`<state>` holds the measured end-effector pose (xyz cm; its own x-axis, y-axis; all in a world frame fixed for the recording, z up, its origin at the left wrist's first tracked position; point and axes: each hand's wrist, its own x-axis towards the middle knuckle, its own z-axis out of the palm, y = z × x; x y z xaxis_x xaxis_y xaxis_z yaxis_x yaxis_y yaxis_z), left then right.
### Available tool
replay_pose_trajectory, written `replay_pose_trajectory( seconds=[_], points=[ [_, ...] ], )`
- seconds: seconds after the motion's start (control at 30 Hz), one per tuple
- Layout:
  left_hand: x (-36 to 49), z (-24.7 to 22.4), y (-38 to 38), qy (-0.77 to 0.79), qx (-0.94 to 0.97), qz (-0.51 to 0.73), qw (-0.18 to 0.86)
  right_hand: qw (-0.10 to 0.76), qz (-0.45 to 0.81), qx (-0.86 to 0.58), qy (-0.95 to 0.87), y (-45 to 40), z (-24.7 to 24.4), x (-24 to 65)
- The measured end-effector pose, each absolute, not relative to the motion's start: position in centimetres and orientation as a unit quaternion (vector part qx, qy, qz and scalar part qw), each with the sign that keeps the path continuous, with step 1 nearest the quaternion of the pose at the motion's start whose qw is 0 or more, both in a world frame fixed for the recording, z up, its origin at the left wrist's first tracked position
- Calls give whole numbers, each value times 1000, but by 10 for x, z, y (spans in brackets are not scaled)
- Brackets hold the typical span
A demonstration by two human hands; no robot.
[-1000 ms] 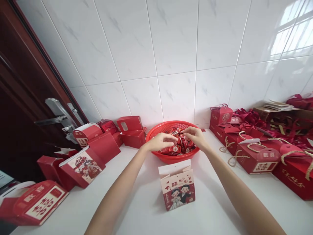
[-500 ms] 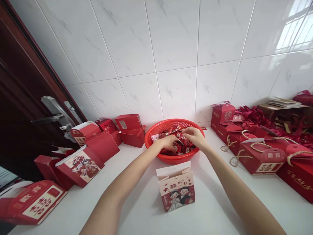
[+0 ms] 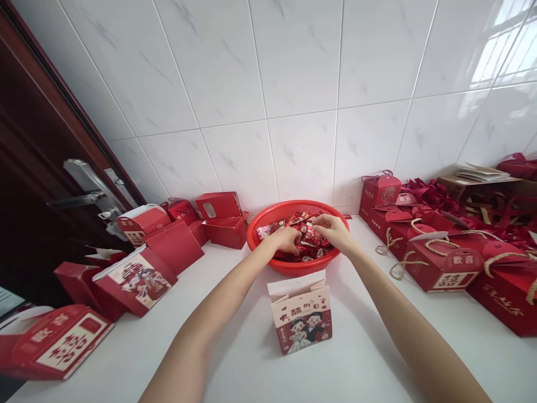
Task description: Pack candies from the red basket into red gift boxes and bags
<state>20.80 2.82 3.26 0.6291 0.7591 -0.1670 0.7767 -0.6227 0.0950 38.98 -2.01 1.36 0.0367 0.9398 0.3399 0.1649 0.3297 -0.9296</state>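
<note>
Both hands are inside a red plastic basket [image 3: 293, 270] that holds many small red-wrapped packets [image 3: 308, 230]. My left hand [image 3: 287, 240] lies among the packets on the left, its fingers curled in; what they hold, if anything, is hidden. On the right, my right hand [image 3: 331, 229] has its thumb and fingers pinched together over the packets, and I cannot make out what is between them. In front of the basket, a pink and red paper box [image 3: 302, 324] with a printed couple stands upright, its top open.
Red gift boxes [image 3: 145, 280] stand at the left, near a dark door [image 3: 37, 134] with a metal handle. More red boxes with rope handles [image 3: 444, 263] and red ribbons crowd the right. A tiled wall [image 3: 302, 151] rises behind the basket.
My left hand has curled its fingers more and sunk a little into the packets. Some packets have shifted. My right hand has barely moved. The view has shifted slightly.
</note>
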Motion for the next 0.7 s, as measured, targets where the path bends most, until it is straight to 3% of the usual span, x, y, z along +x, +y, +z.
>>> replay_pose_trajectory(
  seconds=[0.4, 0.7],
  points=[
    [189, 30, 34, 355, 830, 264, 341, 529, 313, -472, -631, -14, 7, 390],
    [191, 34, 30, 286, 774, 338, 453, 477, 284, -478, -680, -12, 4, 389]
  ],
)
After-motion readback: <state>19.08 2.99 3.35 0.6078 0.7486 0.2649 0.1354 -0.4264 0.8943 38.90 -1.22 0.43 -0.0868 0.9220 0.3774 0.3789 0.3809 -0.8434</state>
